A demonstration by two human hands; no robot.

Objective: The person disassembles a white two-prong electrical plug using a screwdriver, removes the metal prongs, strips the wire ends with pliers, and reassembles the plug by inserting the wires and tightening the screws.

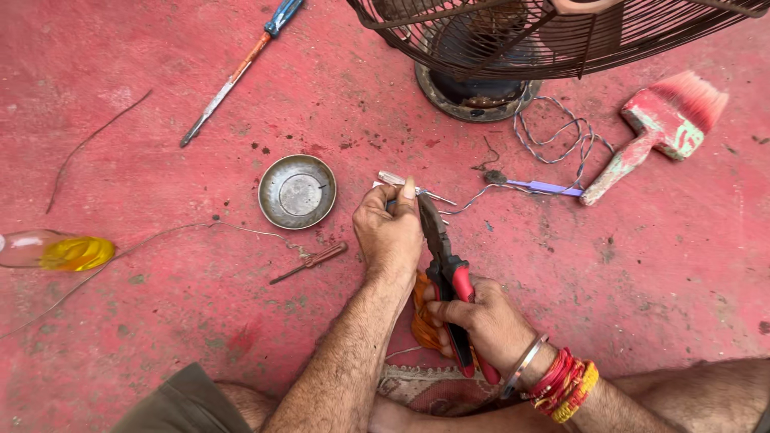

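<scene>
My right hand (481, 321) grips the red-and-black handles of a pair of pliers (445, 265) whose jaws point up toward my left hand. My left hand (389, 228) pinches a small clear-handled tool or wire end (397, 180) against the red floor, thumb raised. A thin wire (473, 196) runs from there to the right toward a twisted cable (561, 136) below the fan. An orange object (421, 317) sits under my right hand, partly hidden.
A rusty fan cage and base (481, 80) stand at the top. A round metal dish (297, 191), a small screwdriver (309, 262), a long blue-handled screwdriver (233, 76), a red brush (658, 128), a purple tester (545, 188) and a yellow-filled bottle (56, 250) lie around.
</scene>
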